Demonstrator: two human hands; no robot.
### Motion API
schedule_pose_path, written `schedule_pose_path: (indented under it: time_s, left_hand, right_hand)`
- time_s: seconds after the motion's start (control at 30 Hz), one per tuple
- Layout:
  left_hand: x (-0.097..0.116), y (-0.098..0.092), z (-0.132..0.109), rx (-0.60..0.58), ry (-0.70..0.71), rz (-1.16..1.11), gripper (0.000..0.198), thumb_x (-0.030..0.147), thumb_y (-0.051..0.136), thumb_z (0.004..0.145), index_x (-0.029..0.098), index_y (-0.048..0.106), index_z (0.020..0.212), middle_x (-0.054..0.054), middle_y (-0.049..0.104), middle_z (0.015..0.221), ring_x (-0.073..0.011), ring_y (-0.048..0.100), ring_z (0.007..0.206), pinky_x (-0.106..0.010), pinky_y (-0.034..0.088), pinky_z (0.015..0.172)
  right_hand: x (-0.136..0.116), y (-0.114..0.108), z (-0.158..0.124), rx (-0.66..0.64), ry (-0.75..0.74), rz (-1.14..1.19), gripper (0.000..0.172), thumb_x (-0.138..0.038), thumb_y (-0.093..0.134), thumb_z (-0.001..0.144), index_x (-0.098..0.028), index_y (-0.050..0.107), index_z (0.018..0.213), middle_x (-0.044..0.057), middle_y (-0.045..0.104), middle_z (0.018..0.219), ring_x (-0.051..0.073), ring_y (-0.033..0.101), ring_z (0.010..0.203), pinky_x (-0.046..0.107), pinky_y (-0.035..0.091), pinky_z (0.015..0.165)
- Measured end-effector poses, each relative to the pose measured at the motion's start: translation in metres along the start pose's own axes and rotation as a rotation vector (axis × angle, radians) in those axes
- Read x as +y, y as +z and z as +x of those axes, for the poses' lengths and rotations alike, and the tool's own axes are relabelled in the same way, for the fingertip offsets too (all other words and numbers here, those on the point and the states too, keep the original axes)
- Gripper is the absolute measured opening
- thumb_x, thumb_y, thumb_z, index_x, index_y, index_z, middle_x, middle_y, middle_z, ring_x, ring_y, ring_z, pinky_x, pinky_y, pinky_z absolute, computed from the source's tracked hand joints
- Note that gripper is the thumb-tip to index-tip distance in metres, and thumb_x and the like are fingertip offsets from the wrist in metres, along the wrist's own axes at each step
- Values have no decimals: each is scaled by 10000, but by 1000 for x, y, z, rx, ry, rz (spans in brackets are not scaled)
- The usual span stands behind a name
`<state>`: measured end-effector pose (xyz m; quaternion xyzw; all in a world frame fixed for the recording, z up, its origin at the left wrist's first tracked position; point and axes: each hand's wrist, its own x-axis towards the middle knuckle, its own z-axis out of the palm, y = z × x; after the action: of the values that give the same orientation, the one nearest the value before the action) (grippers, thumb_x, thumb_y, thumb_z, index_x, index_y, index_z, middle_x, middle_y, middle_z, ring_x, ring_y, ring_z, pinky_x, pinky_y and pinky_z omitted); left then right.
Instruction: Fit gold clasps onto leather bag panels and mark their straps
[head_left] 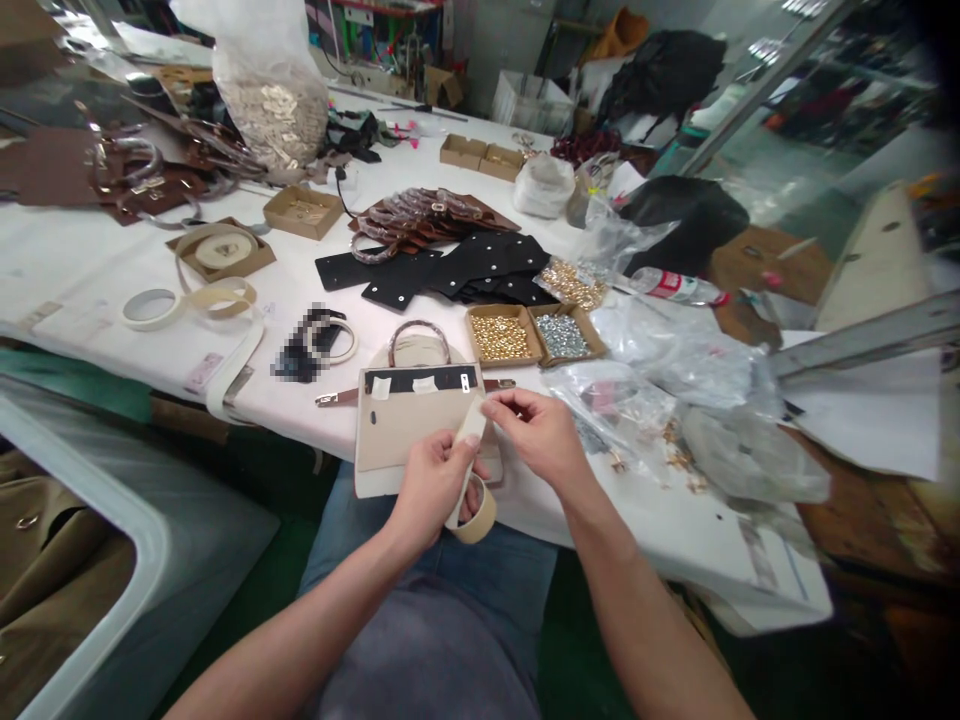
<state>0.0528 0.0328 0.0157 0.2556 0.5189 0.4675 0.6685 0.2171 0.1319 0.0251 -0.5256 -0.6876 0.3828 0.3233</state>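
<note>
Left hand (437, 482) holds a round cream tape roll (480, 527), right hand (538, 428) pinches its loose strip (472, 420), flat beige bag piece (394, 430) partly behind left hand.

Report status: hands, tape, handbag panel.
Left hand holding cream tape roll and strip. Right hand pinching strip's end. Handbag panel: two pale patches on dark band. Left hand hides part of lower edge.
</note>
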Motion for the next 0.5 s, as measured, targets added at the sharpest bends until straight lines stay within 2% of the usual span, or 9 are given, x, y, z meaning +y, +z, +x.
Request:
schedule_pose_path:
  time_s: [0.13,0.23,0.33,0.5]
  left_hand:
    - [0,6,18,26,92,15,523,670,567,1106,197,657,900,0,597,477,-158,521,338,-227,364,364]
    - [1,11,35,79,133,35,466,570,532,1126,193,662,883,-2,593,489,-158,527,355,-229,367,380]
    - [2,14,50,104,85,52,408,440,541,1091,188,656,792,-38,629,532,-169,572,400,-240,403,405]
    - [4,14,67,123,36,-26,333,369,626,1040,178,643,768,-57,672,616,-167,630,490,-228,461,464]
  right_hand:
    - [1,4,21,24,-173,-197,209,-379,706,1070,-257,869,1022,69,848,1059,274,761,939,407,560,870]
    - [3,8,39,-3,-268,-311,199,-333,684,1086,-258,853,1012,75,822,1049,275,747,985,402,546,908]
    - [8,12,55,-22,-300,-412,180,-316,695,1086,-262,840,994,76,804,1049,282,730,1041,400,536,942]
    - [15,15,68,-66,-326,-424,183,-311,686,1097,-260,837,1009,74,788,1071,272,719,1022,396,540,964]
